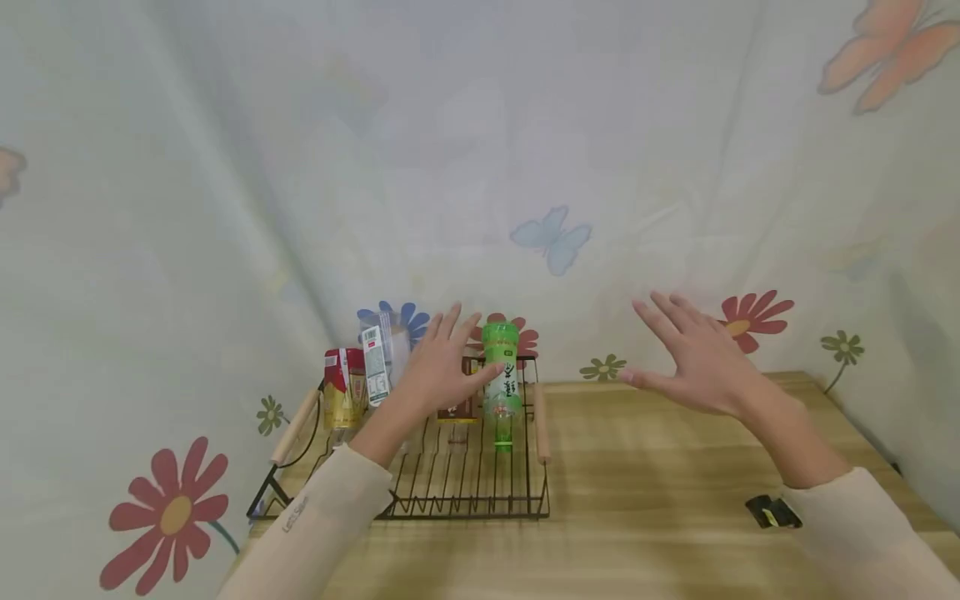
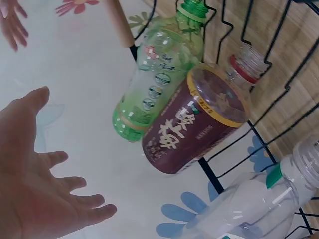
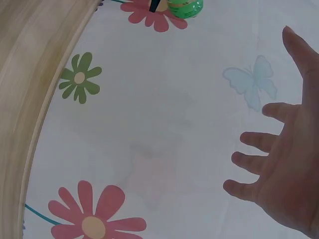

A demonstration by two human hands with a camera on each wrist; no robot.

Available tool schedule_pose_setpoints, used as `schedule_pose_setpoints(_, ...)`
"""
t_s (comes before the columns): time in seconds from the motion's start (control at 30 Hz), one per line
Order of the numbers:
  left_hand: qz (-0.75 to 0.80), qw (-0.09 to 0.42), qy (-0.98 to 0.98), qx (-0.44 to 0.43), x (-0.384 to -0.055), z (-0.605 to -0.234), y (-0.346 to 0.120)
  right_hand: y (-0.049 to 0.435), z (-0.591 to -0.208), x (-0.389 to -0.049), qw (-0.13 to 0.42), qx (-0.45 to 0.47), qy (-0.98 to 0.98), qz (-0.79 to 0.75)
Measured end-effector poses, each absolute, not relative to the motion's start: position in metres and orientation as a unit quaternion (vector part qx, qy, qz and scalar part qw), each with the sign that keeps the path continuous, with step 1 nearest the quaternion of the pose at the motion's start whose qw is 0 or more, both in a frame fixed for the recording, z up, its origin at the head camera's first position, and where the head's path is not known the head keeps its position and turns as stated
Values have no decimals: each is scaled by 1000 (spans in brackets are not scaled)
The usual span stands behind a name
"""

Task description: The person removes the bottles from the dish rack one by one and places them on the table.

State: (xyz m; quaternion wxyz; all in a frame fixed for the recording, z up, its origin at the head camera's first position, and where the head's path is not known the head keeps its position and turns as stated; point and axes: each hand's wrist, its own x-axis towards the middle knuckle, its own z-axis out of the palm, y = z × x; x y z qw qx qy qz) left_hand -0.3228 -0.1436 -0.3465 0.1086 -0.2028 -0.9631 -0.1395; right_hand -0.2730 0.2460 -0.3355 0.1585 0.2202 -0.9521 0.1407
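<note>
My left hand (image 1: 438, 367) hangs over the black wire rack (image 1: 480, 507), fingers spread and holding nothing. Just right of it is a green plastic bottle (image 1: 501, 392), its neck pointing down toward the rack's wires. Partly behind the hand sits a bottle with a dark purple label (image 2: 192, 119). To the left are a clear bottle with a white label (image 1: 377, 367) and a red-and-gold bottle (image 1: 345, 387). Off to the right, my right hand (image 1: 697, 358) is raised above the table, fingers extended, nothing in it.
Wooden handles (image 1: 542, 423) stand at the rack's two sides. A small black-and-yellow object (image 1: 772, 512) lies on the wood-grain table (image 1: 637, 475) by the right sleeve. A white sheet (image 1: 450, 167) printed with flowers and butterflies rises behind the table.
</note>
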Motion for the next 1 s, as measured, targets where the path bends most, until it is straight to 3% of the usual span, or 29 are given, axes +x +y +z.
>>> schedule_pose_setpoints(0.33,-299,110,-927,-195,-312,-351,-135,233,-349,-244,101,260,-903,327)
schedule_pose_setpoints(0.5,-378,91,-906,-170,-312,-354,-125,218,-364,-232,102,267,-888,360)
schedule_pose_setpoints(1.0,-474,75,-869,-119,-312,-383,-101,162,-421,-239,79,277,-824,488)
